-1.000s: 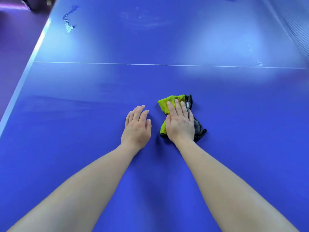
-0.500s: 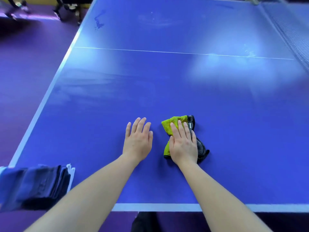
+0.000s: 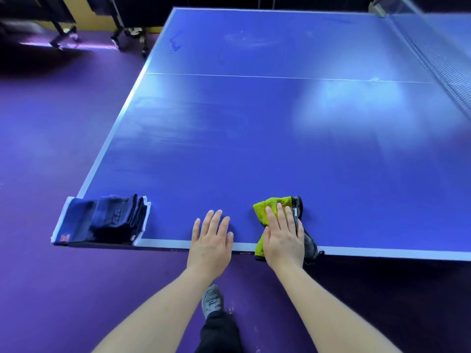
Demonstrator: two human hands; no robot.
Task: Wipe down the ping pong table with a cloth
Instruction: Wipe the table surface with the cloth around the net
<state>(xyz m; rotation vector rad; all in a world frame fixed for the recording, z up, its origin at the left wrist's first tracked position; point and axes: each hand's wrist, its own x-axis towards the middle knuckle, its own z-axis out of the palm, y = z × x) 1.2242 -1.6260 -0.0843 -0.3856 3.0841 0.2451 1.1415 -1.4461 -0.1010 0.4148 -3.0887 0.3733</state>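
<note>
Squarely at the near edge of the blue ping pong table (image 3: 254, 138), a person's right hand (image 3: 283, 240) presses flat, fingers straight, on a yellow-green and grey cloth (image 3: 267, 207) whose near end hangs over the white border. The left hand (image 3: 210, 240) lies just beside it, released and flat, fingers on the surface and palm over the edge. A folded dark blue towel (image 3: 107, 220) sits on the near left corner. Beyond the hands, open tabletop runs to the net (image 3: 443, 64) at far right.
</note>
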